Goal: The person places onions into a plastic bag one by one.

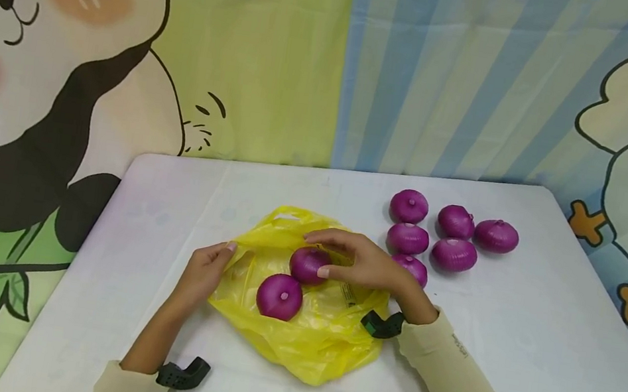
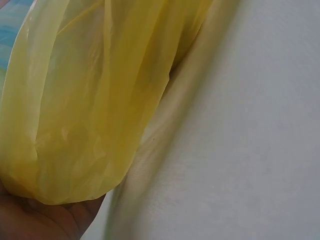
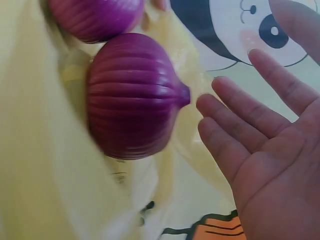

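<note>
A yellow plastic bag lies spread with its mouth open on the table. Two purple onions are in it: a front onion and a back onion, side by side. My left hand pinches the bag's left edge between thumb and fingers. In the left wrist view the yellow film hides most of that hand. Over the bag, my right hand has its fingers spread above the back onion. The right wrist view shows its straight fingers apart from that onion, holding nothing.
Several more purple onions are grouped on the white table at the back right, beyond my right forearm. One of them sits close to the bag, partly behind my right hand. A printed cartoon curtain stands behind the table.
</note>
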The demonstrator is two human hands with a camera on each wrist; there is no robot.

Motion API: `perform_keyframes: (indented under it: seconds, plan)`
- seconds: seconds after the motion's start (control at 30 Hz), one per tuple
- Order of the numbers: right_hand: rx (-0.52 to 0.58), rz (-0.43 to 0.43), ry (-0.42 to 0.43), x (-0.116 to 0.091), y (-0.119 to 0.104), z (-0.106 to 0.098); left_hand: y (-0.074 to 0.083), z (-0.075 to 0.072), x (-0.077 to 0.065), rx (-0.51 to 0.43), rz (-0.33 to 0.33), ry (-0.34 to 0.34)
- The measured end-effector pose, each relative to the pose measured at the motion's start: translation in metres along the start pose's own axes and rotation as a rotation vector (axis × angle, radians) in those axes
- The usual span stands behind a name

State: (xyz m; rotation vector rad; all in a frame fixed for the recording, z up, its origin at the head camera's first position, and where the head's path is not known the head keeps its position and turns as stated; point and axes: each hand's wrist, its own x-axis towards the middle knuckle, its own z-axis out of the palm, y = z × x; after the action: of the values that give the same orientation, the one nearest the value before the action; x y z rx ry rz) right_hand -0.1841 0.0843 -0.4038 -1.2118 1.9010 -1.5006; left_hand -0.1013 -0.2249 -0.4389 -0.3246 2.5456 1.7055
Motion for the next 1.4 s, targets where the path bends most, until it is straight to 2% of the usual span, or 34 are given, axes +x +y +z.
perform_keyframes:
  seconds: [0.13, 0.33, 0.5, 0.63, 0.77, 0.97, 1.17, 1.4]
  plan:
    - [0.049, 0.015, -0.002, -0.003, -0.005, -0.004, -0.001, 0.0, 0.0, -0.001, -0.016, -0.001]
    - [-0.023, 0.041, -0.038, -0.016, -0.01, -0.01, -0.002, 0.001, 0.002, -0.015, -0.011, -0.026]
    - [-0.083, 0.005, -0.017, -0.028, -0.012, -0.016, -0.004, -0.002, 0.0, 0.001, -0.035, -0.014]
    - [-0.125, -0.021, 0.031, -0.043, -0.013, -0.023, -0.003, -0.002, -0.001, -0.005, -0.03, -0.018]
    - [-0.102, -0.035, 0.072, -0.059, -0.013, -0.029, -0.001, -0.001, -0.002, -0.013, -0.025, -0.016]
    - [-0.081, -0.06, 0.225, -0.084, -0.015, -0.036, -0.001, 0.003, 0.0, -0.014, -0.016, -0.008]
    - [-0.152, -0.066, 0.359, -0.103, -0.009, -0.044, -0.002, 0.004, 0.0, 0.014, -0.023, 0.01]
    - [-0.216, -0.041, 0.444, -0.12, 0.002, -0.053, -0.002, 0.003, 0.0, 0.006, -0.007, 0.022]
